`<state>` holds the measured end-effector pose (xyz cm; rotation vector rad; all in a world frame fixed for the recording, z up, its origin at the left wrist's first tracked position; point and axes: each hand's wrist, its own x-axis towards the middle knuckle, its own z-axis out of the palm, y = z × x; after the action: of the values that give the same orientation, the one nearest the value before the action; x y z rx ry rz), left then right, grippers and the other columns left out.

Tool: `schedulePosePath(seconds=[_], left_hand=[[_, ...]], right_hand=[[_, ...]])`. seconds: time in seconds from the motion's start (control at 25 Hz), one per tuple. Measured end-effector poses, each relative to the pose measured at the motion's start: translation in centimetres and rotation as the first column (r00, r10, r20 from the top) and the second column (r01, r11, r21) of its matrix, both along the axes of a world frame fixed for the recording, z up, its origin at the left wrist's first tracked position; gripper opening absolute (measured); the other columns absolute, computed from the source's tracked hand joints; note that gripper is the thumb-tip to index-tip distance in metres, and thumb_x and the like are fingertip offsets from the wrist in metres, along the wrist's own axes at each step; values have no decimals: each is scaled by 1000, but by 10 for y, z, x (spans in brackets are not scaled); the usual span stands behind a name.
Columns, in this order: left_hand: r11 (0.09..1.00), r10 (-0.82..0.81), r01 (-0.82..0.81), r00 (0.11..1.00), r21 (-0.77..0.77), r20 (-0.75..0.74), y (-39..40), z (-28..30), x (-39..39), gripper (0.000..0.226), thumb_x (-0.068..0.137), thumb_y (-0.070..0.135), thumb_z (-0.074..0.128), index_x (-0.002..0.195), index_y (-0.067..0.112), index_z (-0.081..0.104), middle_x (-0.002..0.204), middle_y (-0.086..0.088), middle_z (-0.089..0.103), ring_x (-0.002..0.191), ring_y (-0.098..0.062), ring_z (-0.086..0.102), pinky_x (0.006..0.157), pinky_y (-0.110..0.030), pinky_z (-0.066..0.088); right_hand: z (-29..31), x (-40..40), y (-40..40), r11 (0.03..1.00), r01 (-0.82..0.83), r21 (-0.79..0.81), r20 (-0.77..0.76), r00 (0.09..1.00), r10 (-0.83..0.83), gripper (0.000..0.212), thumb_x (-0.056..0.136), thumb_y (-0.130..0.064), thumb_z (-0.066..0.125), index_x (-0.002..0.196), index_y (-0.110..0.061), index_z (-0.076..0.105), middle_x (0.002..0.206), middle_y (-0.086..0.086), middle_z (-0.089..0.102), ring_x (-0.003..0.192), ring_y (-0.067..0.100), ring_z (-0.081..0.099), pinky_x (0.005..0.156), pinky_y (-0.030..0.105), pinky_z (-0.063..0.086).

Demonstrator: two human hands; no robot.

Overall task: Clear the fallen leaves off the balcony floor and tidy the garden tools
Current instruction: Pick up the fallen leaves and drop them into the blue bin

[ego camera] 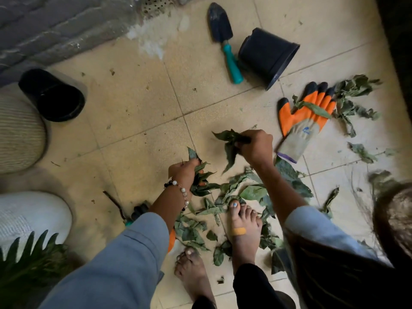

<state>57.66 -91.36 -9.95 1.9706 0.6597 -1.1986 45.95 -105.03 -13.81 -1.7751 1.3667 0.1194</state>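
Observation:
Wilted green leaves (243,195) lie scattered over the beige tiled floor around my bare feet. My left hand (184,173) is shut on a bunch of leaves just above the pile. My right hand (256,148) grips another clump of leaves (229,141), lifted a little higher. More leaves (354,101) lie at the right, partly across an orange and grey garden glove (305,121). A trowel (223,39) with a teal handle lies at the back beside a tipped black pot (267,56). A small tool (139,211) shows partly under my left sleeve.
A second black pot (52,94) lies tipped at the left by a ribbed beige planter (19,134). A white planter (31,217) with a green plant (29,259) stands at the lower left. A grey wall (55,27) and a floor drain (153,5) are at the back.

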Motion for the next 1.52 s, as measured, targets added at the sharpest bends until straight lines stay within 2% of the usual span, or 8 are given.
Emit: schedulePosePath(seconds=[0.2,0.44,0.6,0.72,0.84,0.92,1.12,1.52], left_hand=[[999,39,-38,999,24,-37,-39,63,-18,22,80,21,69,90,1,70,92,-17,71,82,-31,66,76,-46,58],[990,95,-120,955,-73,-281,-121,178,-51,42,92,46,49,85,10,69,86,-15,70,80,-29,64,66,-33,51],[988,103,-134,944,-80,-312,-153,237,-46,49,100,45,37,75,8,58,75,-14,61,68,-27,60,63,-34,46],[996,54,-66,982,-62,-181,-155,223,-27,48,94,51,45,70,11,57,67,-10,63,66,-24,59,62,-29,49],[996,-33,27,997,-83,-74,-122,79,6,82,53,85,59,110,26,65,129,-4,61,118,-18,57,102,-38,46],[994,-110,110,993,-2,-52,-149,97,33,64,66,79,55,102,27,61,115,-10,65,103,-19,64,92,-38,52],[858,-513,512,858,-38,-40,-244,207,70,23,88,16,57,67,8,56,60,-13,58,40,-20,47,45,-25,42],[637,-764,770,628,26,148,-338,135,105,24,83,20,69,69,4,57,56,-8,53,27,-12,41,34,-18,37]], right_hand=[[110,-12,17,844,339,416,298,826,-478,32,76,1,72,93,-24,63,78,0,73,69,14,70,59,34,57],[250,-20,8,953,298,58,258,917,-303,30,74,-1,58,91,-22,72,80,-2,74,68,2,62,63,3,37],[294,-18,-14,995,-101,-4,239,966,99,38,76,-25,38,105,-24,64,100,3,68,95,25,61,92,38,39],[299,-21,-31,955,-263,135,203,951,233,49,85,-18,39,130,-33,52,143,-14,44,135,16,30,108,61,1],[278,-21,-48,965,-167,204,387,919,77,46,89,-2,47,120,-31,66,139,-14,50,126,18,39,103,41,30],[268,-12,-54,904,60,423,517,804,-295,32,92,1,52,110,-16,72,126,-3,63,117,8,55,94,26,46],[213,-9,-72,561,717,414,65,592,-803,13,88,-11,66,80,-19,71,77,1,68,70,7,61,70,26,44],[114,-38,-111,894,426,135,-424,841,-337,36,94,-18,52,129,-14,51,145,12,37,126,35,37,97,45,44]])
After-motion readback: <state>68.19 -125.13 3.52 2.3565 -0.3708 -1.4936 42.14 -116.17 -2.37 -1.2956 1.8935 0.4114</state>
